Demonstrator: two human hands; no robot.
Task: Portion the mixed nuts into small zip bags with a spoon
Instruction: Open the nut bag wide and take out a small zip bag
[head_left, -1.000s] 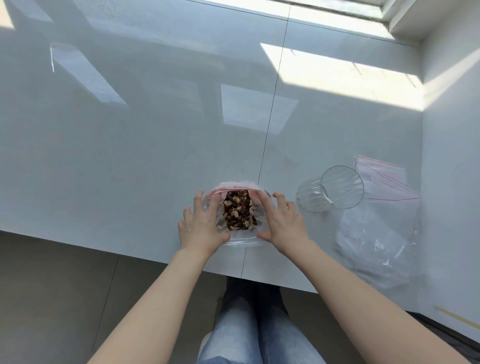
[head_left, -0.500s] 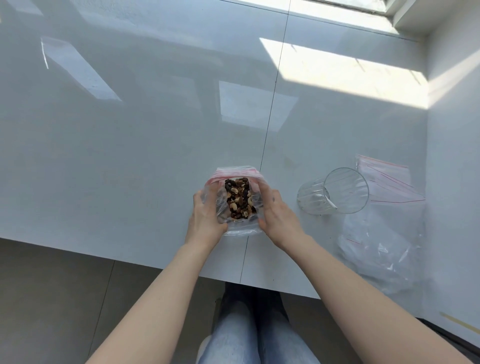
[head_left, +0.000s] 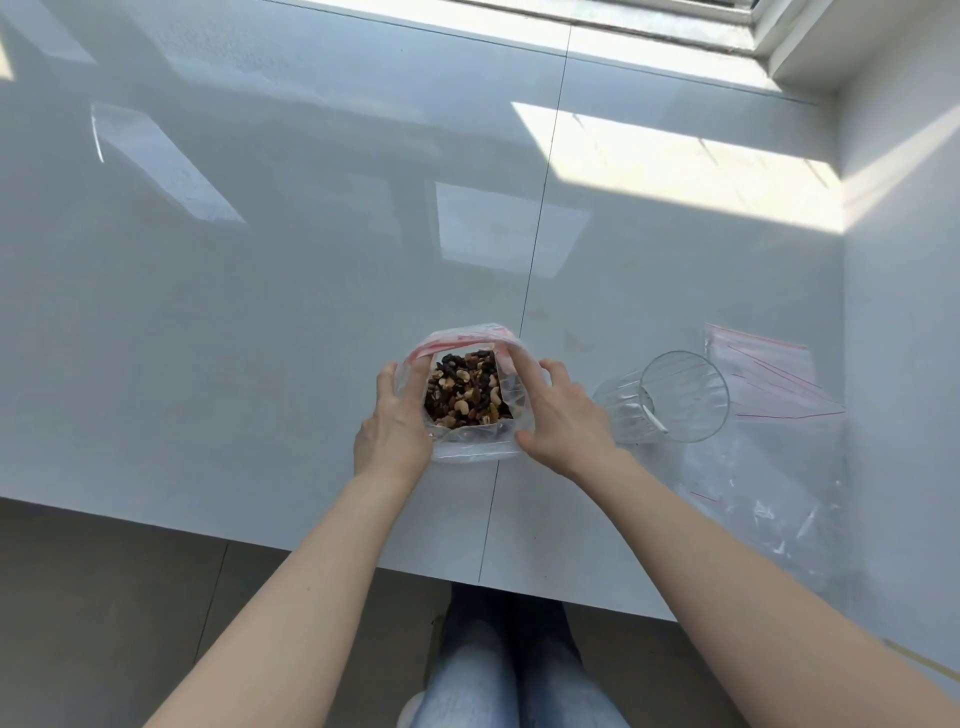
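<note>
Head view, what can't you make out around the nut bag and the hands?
- Left hand fingertips: hidden behind the bag of mixed nuts.
- Right hand forefinger tip: inside the bag mouth, blurred by plastic.
- Spoon: a pale handle in the clear cup; bowl end unclear.
- Empty zip bags: count unclear, transparent and overlapping.

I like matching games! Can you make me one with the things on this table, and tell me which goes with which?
Things:
1. nuts
2. cup
3. empty bags
4. left hand

Places or states:
A. lying on its side
B. flat on the table by the right wall
C. inside the open bag
D. holding the bag's left side

Pairs: 1-C, 2-A, 3-B, 4-D
</note>
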